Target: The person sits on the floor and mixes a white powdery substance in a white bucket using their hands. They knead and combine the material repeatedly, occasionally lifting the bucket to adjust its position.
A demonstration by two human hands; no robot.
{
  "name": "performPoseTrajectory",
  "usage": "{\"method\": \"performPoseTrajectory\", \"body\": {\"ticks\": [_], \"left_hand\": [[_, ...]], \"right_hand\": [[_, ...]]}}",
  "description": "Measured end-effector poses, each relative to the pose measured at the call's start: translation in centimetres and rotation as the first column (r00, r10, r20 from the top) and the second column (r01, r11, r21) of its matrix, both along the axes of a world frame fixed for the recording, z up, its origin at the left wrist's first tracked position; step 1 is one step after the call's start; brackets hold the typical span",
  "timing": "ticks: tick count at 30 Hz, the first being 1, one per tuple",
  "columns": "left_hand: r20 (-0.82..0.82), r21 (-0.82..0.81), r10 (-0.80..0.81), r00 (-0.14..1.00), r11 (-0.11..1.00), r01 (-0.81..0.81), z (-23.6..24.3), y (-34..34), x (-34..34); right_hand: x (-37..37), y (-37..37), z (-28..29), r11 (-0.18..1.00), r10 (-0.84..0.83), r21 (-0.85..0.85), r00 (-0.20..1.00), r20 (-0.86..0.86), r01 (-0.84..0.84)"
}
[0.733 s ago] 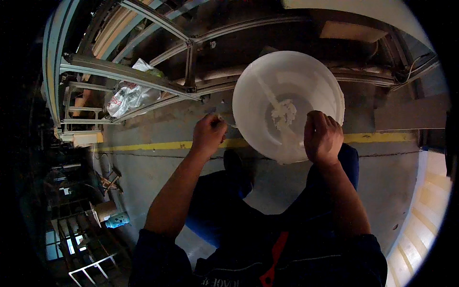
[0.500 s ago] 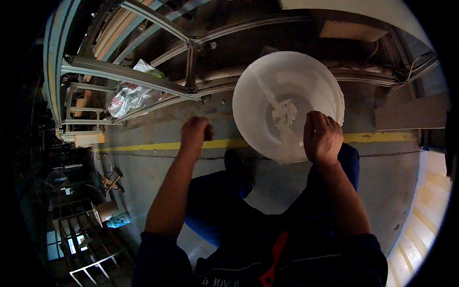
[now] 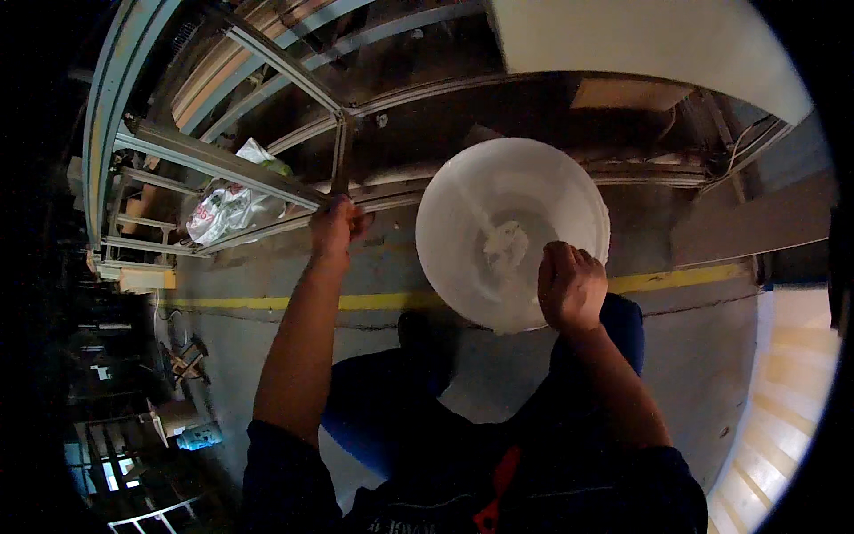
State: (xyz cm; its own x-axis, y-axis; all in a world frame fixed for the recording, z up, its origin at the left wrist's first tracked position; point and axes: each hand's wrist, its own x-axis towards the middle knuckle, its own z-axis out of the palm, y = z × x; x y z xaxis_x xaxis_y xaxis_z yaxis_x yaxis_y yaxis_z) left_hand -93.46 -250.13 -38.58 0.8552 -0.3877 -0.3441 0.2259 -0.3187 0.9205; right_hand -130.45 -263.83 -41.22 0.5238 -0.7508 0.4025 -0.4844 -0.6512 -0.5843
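A large white bucket (image 3: 454, 205) stands in front of me, its mouth toward me. Pale, lumpy residue (image 3: 505, 246) lies on its bottom, and a pale streak runs along the inner wall. My right hand (image 3: 572, 287) is closed over the bucket's near right rim, fingers bunched together; whatever they hold is hidden. Out to the left, my left hand (image 3: 336, 230) is at the lower corner of a metal profile frame (image 3: 258, 173). Its fingers are curled, and I cannot tell whether it touches the frame or what is in it.
A white plastic bag (image 3: 227, 209) lies behind the frame's lower bar. A yellow line (image 3: 374, 303) crosses the grey floor under the bucket. My knees flank the bucket's near side. To the right are a brown board (image 3: 747, 222) and a pale slatted panel (image 3: 783, 383).
My left hand has moved left to the frame's corner. The right hand remains closed at the bucket's rim. The whole view has shifted, with the bucket now lower and further left in it.
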Motion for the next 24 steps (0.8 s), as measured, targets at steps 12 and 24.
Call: {"method": "performPoseTrajectory", "body": {"ticks": [12,24], "left_hand": [[0.650,0.388,-0.458,0.606,0.886,0.254,-7.8,-3.6,-11.3],[0.647,0.425,-0.457,0.610,0.881,0.209,-7.2,-4.1,-12.0]], "right_hand": [[-0.7,0.4,0.2,0.990,0.031,0.131,0.987,0.155,-0.052],[-0.8,6.4,2.5,0.941,0.332,0.060,0.877,-0.347,-0.332]]}}
